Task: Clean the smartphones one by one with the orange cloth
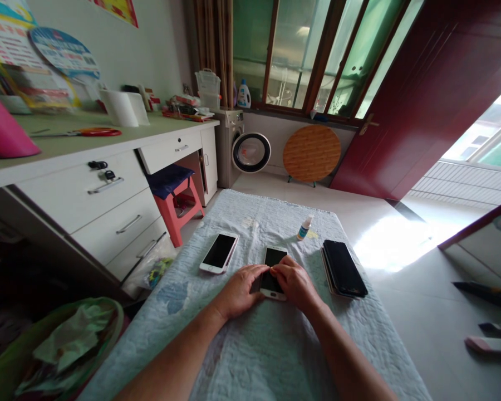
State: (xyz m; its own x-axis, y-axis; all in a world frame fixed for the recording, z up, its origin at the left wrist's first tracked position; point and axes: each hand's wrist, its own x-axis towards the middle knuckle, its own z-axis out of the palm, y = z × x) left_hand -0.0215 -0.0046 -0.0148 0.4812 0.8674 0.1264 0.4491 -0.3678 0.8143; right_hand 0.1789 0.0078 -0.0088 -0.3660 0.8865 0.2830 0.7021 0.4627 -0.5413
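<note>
A white-framed smartphone with a dark screen lies flat on the cloth-covered table in front of me. My left hand grips its left side, the thumb near the lower edge and the fingertips higher up by the screen. Over the upper right of the screen, my right hand has its fingers pinched together; whatever is between them is hidden. To the left lies a stack of phones, a white one on top. Another stack, topped by a black phone, sits to the right. A small spray bottle stands upright beyond my hands.
A pale quilted cloth covers the table. On the left are a desk with drawers, a pink stool and a green basket. Farther back are an open washing machine, a round wooden tabletop and a red door.
</note>
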